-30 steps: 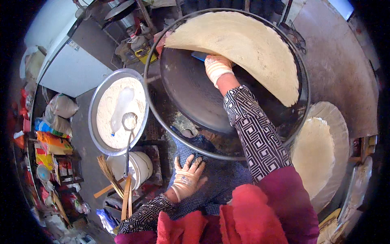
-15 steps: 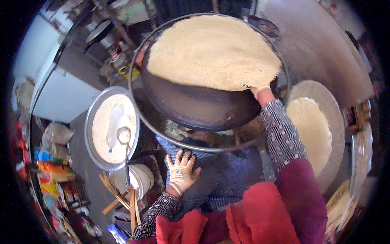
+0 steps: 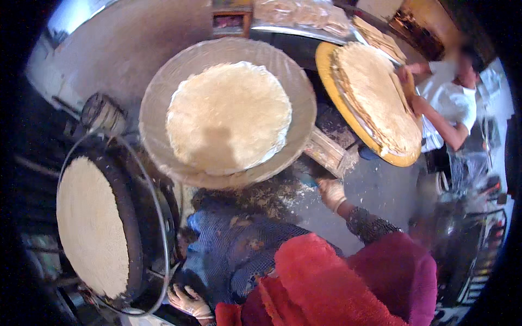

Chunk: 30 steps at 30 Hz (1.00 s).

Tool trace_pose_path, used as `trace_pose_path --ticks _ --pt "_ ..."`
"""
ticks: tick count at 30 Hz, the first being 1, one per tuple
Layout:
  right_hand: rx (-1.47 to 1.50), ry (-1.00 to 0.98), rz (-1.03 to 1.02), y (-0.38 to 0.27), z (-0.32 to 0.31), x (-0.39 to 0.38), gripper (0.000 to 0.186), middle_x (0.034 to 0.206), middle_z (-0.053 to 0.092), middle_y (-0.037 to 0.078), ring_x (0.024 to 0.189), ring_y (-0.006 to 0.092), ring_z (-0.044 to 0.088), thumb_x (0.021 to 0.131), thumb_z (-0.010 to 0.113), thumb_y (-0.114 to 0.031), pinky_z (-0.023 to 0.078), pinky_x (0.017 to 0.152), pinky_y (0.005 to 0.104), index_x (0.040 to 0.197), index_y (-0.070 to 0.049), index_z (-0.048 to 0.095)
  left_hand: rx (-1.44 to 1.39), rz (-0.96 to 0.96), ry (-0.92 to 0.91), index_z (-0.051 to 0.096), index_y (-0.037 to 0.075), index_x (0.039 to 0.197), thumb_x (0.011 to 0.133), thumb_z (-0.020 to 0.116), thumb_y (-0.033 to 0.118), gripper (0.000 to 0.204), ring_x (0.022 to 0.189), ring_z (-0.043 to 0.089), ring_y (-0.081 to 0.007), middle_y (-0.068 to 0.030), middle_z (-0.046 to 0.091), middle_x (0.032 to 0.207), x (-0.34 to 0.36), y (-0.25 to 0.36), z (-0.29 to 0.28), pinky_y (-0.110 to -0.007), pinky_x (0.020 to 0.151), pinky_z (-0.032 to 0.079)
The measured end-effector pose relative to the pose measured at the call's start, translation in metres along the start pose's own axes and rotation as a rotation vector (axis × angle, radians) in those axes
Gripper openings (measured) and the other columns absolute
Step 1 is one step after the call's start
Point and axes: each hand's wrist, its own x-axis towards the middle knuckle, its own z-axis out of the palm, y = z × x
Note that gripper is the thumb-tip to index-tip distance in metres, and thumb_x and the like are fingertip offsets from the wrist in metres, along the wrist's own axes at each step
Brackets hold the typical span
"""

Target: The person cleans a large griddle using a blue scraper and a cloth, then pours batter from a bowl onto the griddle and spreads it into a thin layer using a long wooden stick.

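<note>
My right hand [image 3: 331,194], in a pale glove, reaches low beside a short wooden board-like piece [image 3: 326,149]. Its fingers are curled, and a small blurred teal thing [image 3: 308,180] shows at them; what it belongs to I cannot make out. At the lower left, my gloved left hand [image 3: 187,302] has its fingers apart and holds nothing, close to the metal ring around the griddle. A thin beige sheet of batter [image 3: 92,228] lies on the round dark griddle [image 3: 133,239].
Ahead stands a wide shallow basket [image 3: 228,49] with a stack of round flatbreads [image 3: 228,117]. A yellow round board [image 3: 326,70] bears more flatbreads, and a co-worker [image 3: 448,103] has both hands at its edge. Crumbs litter the floor [image 3: 375,185].
The view has swung right, bringing the basket and co-worker in. My right hand has left the sheet's edge on the griddle and moved down to the right. The left stays spread.
</note>
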Motion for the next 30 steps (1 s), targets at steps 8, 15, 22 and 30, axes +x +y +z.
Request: trace_pose_path --ticks 8,15,22,30 --pt "0.011 0.447 0.422 0.061 0.060 0.105 0.042 0.127 0.052 0.022 0.109 0.0416 0.056 0.089 0.054 -0.034 0.048 0.085 0.0552 0.126 -0.014 0.053 -0.144 0.368 0.119 0.036 -0.002 0.141 0.096 0.042 0.029 0.055 0.135 0.029 -0.0451 -0.0265 0.033 0.145 0.084 0.106 -0.084 -0.059 0.112 0.018" --pt "0.175 -0.024 0.408 0.080 0.068 0.114 0.054 0.133 0.046 0.026 0.116 0.0452 0.050 0.093 0.043 -0.051 0.043 0.092 0.0530 0.131 -0.013 0.048 -0.026 -0.049 0.264 0.028 0.001 0.146 0.089 0.055 0.017 0.065 0.136 0.030 -0.0421 -0.0253 0.032 0.146 0.187 -0.009 -0.067 -0.052 0.112 0.020" --pt "0.350 0.353 0.064 -0.008 0.079 0.073 0.025 0.090 0.065 0.022 0.080 0.0399 0.062 0.093 0.054 -0.025 0.050 0.072 0.0449 0.103 -0.005 0.062 0.093 -0.504 -0.156 0.024 0.011 0.150 0.095 0.040 0.052 0.071 0.144 0.018 -0.0354 -0.0168 0.025 0.154 0.214 -0.098 -0.014 -0.055 0.115 0.010" --pt "1.438 -0.676 -0.378 -0.356 -0.075 0.010 0.044 0.116 0.060 0.019 0.102 0.0258 0.063 0.099 0.047 -0.033 0.052 0.086 0.0374 0.123 0.004 0.051 0.054 -0.393 -0.099 0.026 0.008 0.148 0.095 0.039 0.054 0.072 0.143 0.018 -0.0363 -0.0174 0.023 0.155 0.215 -0.082 -0.002 -0.054 0.115 0.010"
